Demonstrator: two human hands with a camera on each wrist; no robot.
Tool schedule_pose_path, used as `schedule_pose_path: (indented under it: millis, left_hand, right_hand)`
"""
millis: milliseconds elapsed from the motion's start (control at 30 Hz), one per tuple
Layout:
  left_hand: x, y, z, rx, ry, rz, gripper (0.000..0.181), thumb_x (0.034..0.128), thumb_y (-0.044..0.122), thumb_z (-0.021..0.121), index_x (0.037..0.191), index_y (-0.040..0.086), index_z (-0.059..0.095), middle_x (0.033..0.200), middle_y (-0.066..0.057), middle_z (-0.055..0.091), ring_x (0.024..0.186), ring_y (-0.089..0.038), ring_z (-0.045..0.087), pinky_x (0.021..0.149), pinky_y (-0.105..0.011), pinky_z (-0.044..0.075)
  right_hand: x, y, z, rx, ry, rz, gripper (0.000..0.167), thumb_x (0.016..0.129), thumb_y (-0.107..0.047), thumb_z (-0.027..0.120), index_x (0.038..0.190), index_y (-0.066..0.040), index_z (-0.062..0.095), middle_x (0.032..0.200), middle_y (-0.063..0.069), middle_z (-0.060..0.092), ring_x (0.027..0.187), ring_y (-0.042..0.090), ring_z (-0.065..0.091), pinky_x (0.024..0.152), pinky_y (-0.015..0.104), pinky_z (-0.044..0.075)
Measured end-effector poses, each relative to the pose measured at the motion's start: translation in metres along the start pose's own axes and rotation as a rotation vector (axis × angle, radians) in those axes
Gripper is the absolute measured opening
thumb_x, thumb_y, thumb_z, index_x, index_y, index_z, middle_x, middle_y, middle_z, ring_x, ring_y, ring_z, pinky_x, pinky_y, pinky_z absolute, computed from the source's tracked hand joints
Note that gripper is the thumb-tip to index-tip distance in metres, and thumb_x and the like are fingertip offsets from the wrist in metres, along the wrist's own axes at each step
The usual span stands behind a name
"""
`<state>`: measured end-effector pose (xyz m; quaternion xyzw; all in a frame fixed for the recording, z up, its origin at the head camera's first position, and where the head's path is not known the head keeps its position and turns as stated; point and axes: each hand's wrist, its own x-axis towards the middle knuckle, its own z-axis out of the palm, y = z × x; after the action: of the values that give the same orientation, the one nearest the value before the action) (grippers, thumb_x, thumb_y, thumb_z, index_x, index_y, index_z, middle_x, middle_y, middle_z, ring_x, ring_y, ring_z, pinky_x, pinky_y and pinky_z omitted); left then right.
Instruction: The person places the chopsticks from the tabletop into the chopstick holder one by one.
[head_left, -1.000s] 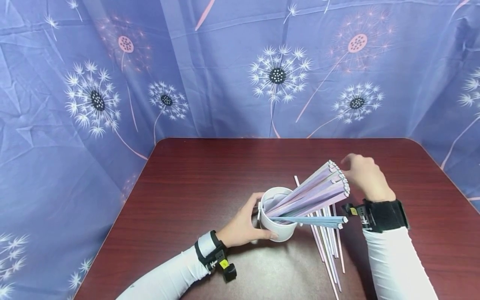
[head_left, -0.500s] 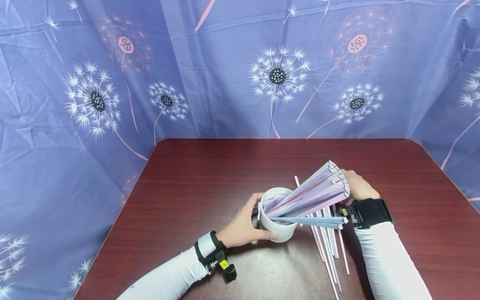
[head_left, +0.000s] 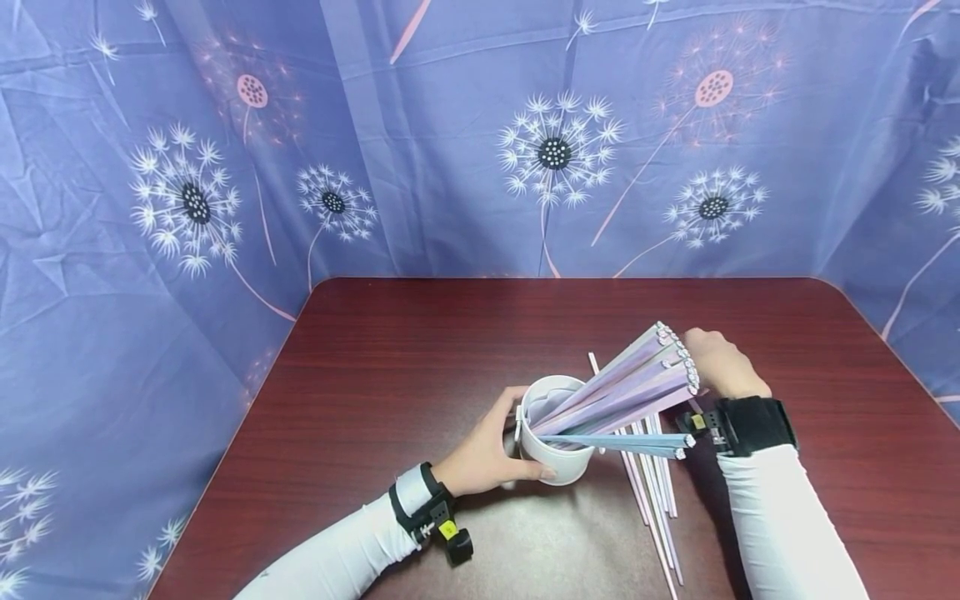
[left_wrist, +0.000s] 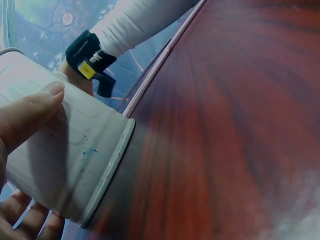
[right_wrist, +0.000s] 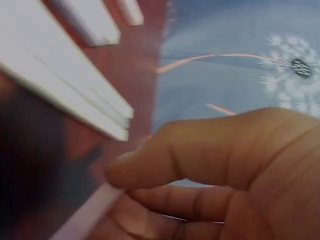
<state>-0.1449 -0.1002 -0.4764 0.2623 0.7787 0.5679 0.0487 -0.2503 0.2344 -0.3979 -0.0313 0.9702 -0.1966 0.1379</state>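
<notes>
My left hand (head_left: 486, 450) holds a white metal cup (head_left: 568, 472) by its side, the thumb (left_wrist: 37, 110) across the front wall and fingers below. Out of the cup a bundle of thin pastel sticks (head_left: 622, 375) leans to the right, with a few blue sticks (head_left: 637, 442) lying lower over the rim. Beyond the bundle's tips is my right hand (head_left: 720, 363), partly hidden in the head view. Its thumb and fingers pinch one pale pink stick (right_wrist: 92, 210). The far end of that stick runs out of the right wrist view.
Several loose pale sticks (head_left: 670, 500) lie on the dark red table (head_left: 390, 358) right of the cup, partly beneath the bundle. One stick tip (head_left: 593, 362) pokes out behind it. A blue dandelion-print cloth (head_left: 450, 167) hangs behind the table.
My right hand went down left behind the bundle, then back slightly right, and a pink stick is now in its fingers. The rightmost loose stick has left the table. The left hand stays put.
</notes>
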Motion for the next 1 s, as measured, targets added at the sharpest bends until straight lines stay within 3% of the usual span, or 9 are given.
schedule_pose_path:
  millis: [133,300,367,500,600,700,800,900,1000]
  left_hand:
    - [0.0,0.0,0.0,0.003,0.002,0.009,0.092,0.0685,0.029,0.09,0.141,0.029,0.034,0.137,0.008,0.049,0.123,-0.014,0.052,0.105,-0.037,0.04]
    - [0.0,-0.001,0.0,-0.001,0.002,0.013,0.092,0.0682,0.029,0.09,0.141,0.028,0.035,0.136,0.008,0.05,0.123,-0.013,0.052,0.106,-0.038,0.04]
    - [0.0,-0.001,0.0,0.001,0.005,0.014,0.092,0.0679,0.028,0.09,0.141,0.028,0.035,0.136,0.008,0.05,0.124,-0.013,0.051,0.106,-0.038,0.04]
    - [0.0,-0.001,0.0,0.011,0.011,0.018,0.091,0.0676,0.028,0.091,0.141,0.027,0.035,0.136,0.007,0.051,0.124,-0.014,0.051,0.106,-0.039,0.039]
    - [0.0,0.001,0.0,0.006,0.011,0.016,0.091,0.068,0.025,0.091,0.141,0.025,0.035,0.136,0.005,0.05,0.123,-0.015,0.052,0.106,-0.039,0.04]
    - [-0.001,0.009,0.0,-0.001,0.009,0.023,0.09,0.0684,0.018,0.09,0.14,0.019,0.036,0.136,0.0,0.051,0.123,-0.018,0.053,0.106,-0.04,0.04]
    - [-0.002,0.021,-0.002,-0.003,0.008,0.03,0.088,0.0692,0.015,0.089,0.14,0.015,0.036,0.136,-0.003,0.051,0.124,-0.02,0.053,0.106,-0.04,0.04]
    - [-0.001,0.014,-0.002,-0.004,0.003,0.016,0.09,0.0685,0.021,0.09,0.14,0.022,0.036,0.137,0.002,0.051,0.122,-0.018,0.054,0.105,-0.038,0.041]
    - [0.001,0.0,0.0,-0.008,-0.002,0.002,0.092,0.0674,0.027,0.091,0.14,0.029,0.034,0.137,0.007,0.05,0.121,-0.016,0.055,0.104,-0.037,0.041]
  right_hand:
    - [-0.005,-0.003,-0.013,-0.038,0.181,-0.094,0.041,0.087,-0.041,0.064,0.101,-0.003,0.065,0.096,0.023,0.067,0.083,0.04,0.063,0.059,0.05,0.049]
    - [-0.024,-0.019,-0.03,0.041,0.452,-0.168,0.026,0.086,-0.029,0.065,0.093,-0.004,0.066,0.081,0.012,0.07,0.071,0.031,0.064,0.057,0.044,0.047]
    - [-0.034,-0.026,-0.036,0.079,0.553,-0.198,0.019,0.083,-0.02,0.066,0.093,-0.005,0.066,0.08,0.011,0.07,0.068,0.02,0.062,0.059,0.036,0.045]
    - [-0.056,-0.042,-0.045,0.179,0.754,-0.257,0.016,0.083,-0.016,0.066,0.097,-0.007,0.067,0.082,0.01,0.07,0.063,-0.007,0.052,0.062,0.019,0.038]
    - [-0.07,-0.055,-0.051,0.287,0.923,-0.322,0.016,0.083,-0.015,0.067,0.097,-0.006,0.068,0.082,0.007,0.07,0.062,-0.016,0.049,0.063,0.011,0.036]
    - [-0.087,-0.07,-0.057,0.458,1.078,-0.438,0.016,0.082,-0.007,0.07,0.095,0.002,0.069,0.08,0.004,0.069,0.067,-0.011,0.058,0.069,0.006,0.042]
    - [-0.109,-0.091,-0.062,0.771,1.159,-0.619,0.02,0.076,0.006,0.072,0.092,0.015,0.064,0.079,0.008,0.069,0.069,0.005,0.066,0.069,0.012,0.051]
    - [-0.126,-0.104,-0.061,1.115,1.186,-0.799,0.029,0.069,0.016,0.072,0.093,0.021,0.056,0.081,0.023,0.067,0.068,0.02,0.068,0.068,0.021,0.054]
    - [-0.137,-0.105,-0.055,1.371,1.177,-0.905,0.039,0.064,0.023,0.071,0.097,0.021,0.05,0.087,0.034,0.063,0.072,0.032,0.068,0.069,0.027,0.056]
